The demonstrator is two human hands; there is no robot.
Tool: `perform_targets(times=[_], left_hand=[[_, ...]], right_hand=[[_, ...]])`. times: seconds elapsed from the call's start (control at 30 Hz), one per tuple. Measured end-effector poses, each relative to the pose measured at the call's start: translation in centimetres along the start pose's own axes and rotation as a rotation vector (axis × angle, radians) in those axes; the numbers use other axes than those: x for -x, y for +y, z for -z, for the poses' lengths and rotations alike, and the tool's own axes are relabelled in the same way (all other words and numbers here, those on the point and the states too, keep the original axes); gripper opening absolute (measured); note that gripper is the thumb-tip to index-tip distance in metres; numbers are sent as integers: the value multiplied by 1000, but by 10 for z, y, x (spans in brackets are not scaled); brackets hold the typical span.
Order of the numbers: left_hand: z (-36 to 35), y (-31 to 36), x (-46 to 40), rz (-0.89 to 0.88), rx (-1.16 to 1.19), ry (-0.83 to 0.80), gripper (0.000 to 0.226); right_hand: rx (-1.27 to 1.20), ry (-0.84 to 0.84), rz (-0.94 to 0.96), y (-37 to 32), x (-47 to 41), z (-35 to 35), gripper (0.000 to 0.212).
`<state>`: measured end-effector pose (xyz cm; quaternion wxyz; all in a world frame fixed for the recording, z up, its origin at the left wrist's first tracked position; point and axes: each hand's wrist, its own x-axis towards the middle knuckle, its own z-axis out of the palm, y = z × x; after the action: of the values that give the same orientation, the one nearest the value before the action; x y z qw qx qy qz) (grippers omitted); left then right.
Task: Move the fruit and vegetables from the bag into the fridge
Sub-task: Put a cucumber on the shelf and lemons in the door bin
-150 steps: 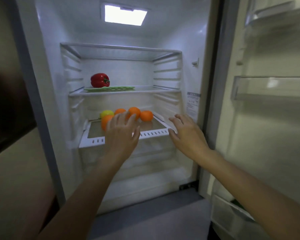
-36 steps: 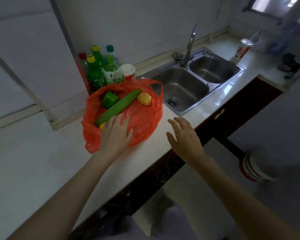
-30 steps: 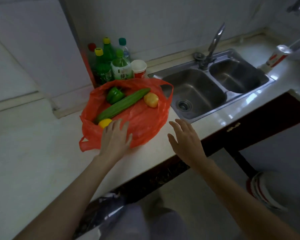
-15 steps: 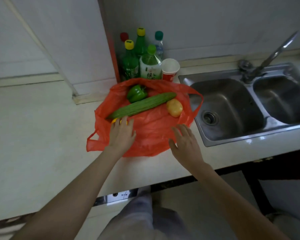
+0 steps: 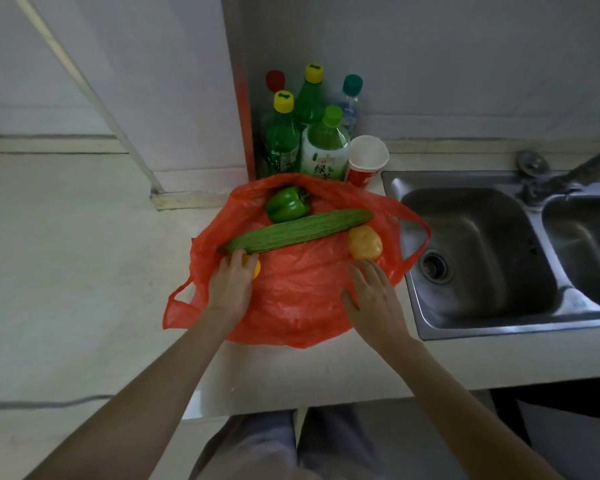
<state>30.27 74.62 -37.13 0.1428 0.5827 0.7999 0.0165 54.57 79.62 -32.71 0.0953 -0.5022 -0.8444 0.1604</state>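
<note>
In red bag (image 5: 291,299) | left hand (image 5: 230,289) grips half-hidden yellow fruit (image 5: 255,268) | right hand (image 5: 373,299) spread flat

Red bag (image 5: 302,299) (open), cucumber (image 5: 297,230) lying across

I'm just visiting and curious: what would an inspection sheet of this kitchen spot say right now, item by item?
Surface: pale counter, bare to the left of the bag.
Job's things: red bag lies open; on it a green pepper, a long cucumber, a yellow-orange fruit and a small yellow fruit.
Clutter: five bottles and a paper cup behind the bag.
Hands: left hand covers the small yellow fruit, grip unclear; right hand flat and open over the bag.
Cables: nothing seen.
Surroundings: double sink with tap on the right.
</note>
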Motion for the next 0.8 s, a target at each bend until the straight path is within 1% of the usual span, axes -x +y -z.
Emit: perform_targets(times=[0.1, 0.23, 0.33, 0.43, 0.57, 0.73, 0.8], left_hand=[[2, 6, 4, 17, 52, 38, 56], [11, 21, 16, -12, 150, 136, 59], [20, 37, 23, 21, 205, 217, 57], [28, 52, 32, 65, 236, 292, 56], [32, 64, 47, 77, 260, 367, 59], [32, 70, 59, 118, 275, 408, 61], [32, 73, 62, 142, 283, 429, 61]], right_hand=[[-26, 4, 21, 12, -11, 3, 42], [-52, 4, 58, 22, -26, 12, 46], [-64, 4, 119, 30, -39, 15, 43], [-53, -27, 205, 37, -58, 14, 44], [33, -105, 283, 37, -87, 5, 47], [193, -268, 371, 32, -121, -5, 55], [235, -303, 401, 33, -134, -12, 57]])
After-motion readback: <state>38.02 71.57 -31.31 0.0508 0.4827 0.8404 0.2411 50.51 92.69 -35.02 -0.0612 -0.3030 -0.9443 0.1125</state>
